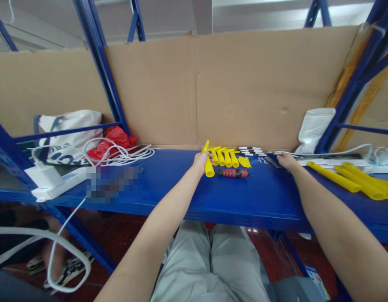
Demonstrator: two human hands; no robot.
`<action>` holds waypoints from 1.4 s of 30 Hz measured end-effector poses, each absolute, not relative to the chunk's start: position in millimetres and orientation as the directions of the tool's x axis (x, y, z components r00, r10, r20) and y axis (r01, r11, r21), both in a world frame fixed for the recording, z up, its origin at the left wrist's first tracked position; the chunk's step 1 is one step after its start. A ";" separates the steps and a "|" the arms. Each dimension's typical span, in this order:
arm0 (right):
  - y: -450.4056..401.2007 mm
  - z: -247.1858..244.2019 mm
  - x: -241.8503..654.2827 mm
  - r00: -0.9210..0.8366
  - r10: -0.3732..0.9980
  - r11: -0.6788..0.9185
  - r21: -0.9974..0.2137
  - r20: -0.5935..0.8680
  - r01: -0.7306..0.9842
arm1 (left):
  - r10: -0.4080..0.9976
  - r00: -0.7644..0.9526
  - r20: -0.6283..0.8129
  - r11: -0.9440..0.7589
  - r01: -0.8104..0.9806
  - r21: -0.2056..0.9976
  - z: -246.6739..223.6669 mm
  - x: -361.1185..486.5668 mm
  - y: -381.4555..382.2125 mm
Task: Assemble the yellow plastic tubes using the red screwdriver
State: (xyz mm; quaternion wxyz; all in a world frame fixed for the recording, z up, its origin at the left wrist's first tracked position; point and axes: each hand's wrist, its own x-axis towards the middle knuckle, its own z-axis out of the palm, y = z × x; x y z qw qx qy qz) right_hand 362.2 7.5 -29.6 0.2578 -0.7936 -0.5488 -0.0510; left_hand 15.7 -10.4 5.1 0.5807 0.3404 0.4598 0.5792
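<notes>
My left hand is closed around a yellow tubular part, whose wide open end faces me and whose thin end sticks up above the fingers. Several similar yellow parts lie in a row just to its right, with small yellow pieces beside them. A red and black screwdriver handle lies in front of the row. My right hand reaches to the back of the blue shelf, near a thin metal strip; its fingertips are too small to make out.
Black and white pieces lie along the cardboard. Long yellow tubes are at the right. A power strip, white cables, a red bag and a cloth bag are at the left.
</notes>
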 end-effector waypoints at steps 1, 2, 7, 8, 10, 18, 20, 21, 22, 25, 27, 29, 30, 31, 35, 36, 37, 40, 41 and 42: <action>7.9 -29.5 359.8 0.413 0.856 -0.316 -0.317 0.311 0.894 | 0.986 -0.094 -0.136 0.094 -0.360 0.928 4.7 15.8 -10.2; 7.7 -29.2 357.5 0.435 0.861 -0.365 -0.277 0.263 0.889 | 0.986 -0.094 -0.135 0.093 -0.360 0.928 4.5 15.9 -10.2; 0.4 -28.9 350.5 0.471 0.852 -0.443 -0.165 0.228 0.881 | 0.987 -0.085 -0.140 0.099 -0.369 0.924 5.6 16.6 -11.8; -1.8 -28.3 349.0 0.475 0.847 -0.447 -0.163 0.241 0.880 | 0.987 -0.079 -0.143 0.103 -0.373 0.922 6.3 16.5 -12.5; -6.1 -25.5 344.1 0.474 0.834 -0.446 -0.161 0.282 0.881 | 0.987 -0.054 -0.150 0.118 -0.388 0.914 8.0 15.7 -14.1; -16.8 6.0 302.0 0.178 0.876 -0.094 -0.205 0.449 0.974 | 0.963 0.201 -0.181 0.256 -0.458 0.851 12.2 9.9 -16.6; -21.3 12.2 290.9 0.074 0.915 0.052 -0.298 0.396 0.953 | 0.953 0.248 -0.172 0.272 -0.459 0.845 12.0 8.4 -15.7; -24.3 14.2 285.6 0.012 0.936 0.122 -0.356 0.353 0.926 | 0.949 0.271 -0.163 0.276 -0.459 0.844 11.7 7.5 -15.1; -27.7 15.5 280.5 -0.052 0.953 0.179 -0.413 0.300 0.893 | 0.944 0.292 -0.155 0.280 -0.457 0.844 11.3 6.6 -14.5; -38.6 16.7 266.3 -0.234 0.964 0.265 -0.512 0.125 0.817 | 0.926 0.350 -0.140 0.293 -0.433 0.852 9.9 4.2 -12.9; -44.3 16.6 258.8 -0.315 0.948 0.291 -0.521 0.043 0.802 | 0.916 0.378 -0.132 0.293 -0.410 0.864 9.2 3.2 -12.1; -47.3 16.3 253.8 -0.375 0.927 0.311 -0.524 -0.018 0.793 | 0.905 0.405 -0.128 0.294 -0.381 0.877 8.9 3.0 -11.4; -47.7 16.0 252.3 -0.394 0.918 0.316 -0.523 -0.042 0.791 | 0.899 0.418 -0.127 0.295 -0.367 0.882 8.9 3.1 -11.1; -47.5 15.5 251.4 -0.404 0.913 0.316 -0.520 -0.061 0.794 | 0.894 0.430 -0.128 0.297 -0.354 0.887 9.0 3.3 -10.8; -43.3 11.7 251.5 -0.392 0.916 0.308 -0.474 -0.088 0.825 | 0.879 0.457 -0.138 0.308 -0.320 0.896 9.6 3.6 -10.5; -42.2 10.7 251.7 -0.396 0.914 0.316 -0.462 -0.085 0.828 | 0.876 0.460 -0.145 0.312 -0.312 0.897 9.7 3.6 -10.7; -41.4 9.9 251.7 -0.403 0.912 0.327 -0.454 -0.078 0.829 | 0.875 0.461 -0.147 0.314 -0.308 0.898 9.8 3.6 -11.1; -41.7 9.7 250.9 -0.410 0.912 0.349 -0.468 -0.031 0.812 | 0.880 0.457 -0.130 0.298 -0.316 0.901 10.0 3.6 -12.7; -42.7 10.6 250.5 -0.404 0.915 0.348 -0.488 -0.011 0.801 | 0.883 0.452 -0.124 0.290 -0.320 0.902 10.0 3.7 -13.3; -44.2 11.9 250.2 -0.389 0.921 0.339 -0.518 0.012 0.785 | 0.888 0.444 -0.120 0.283 -0.323 0.903 10.0 3.9 -13.8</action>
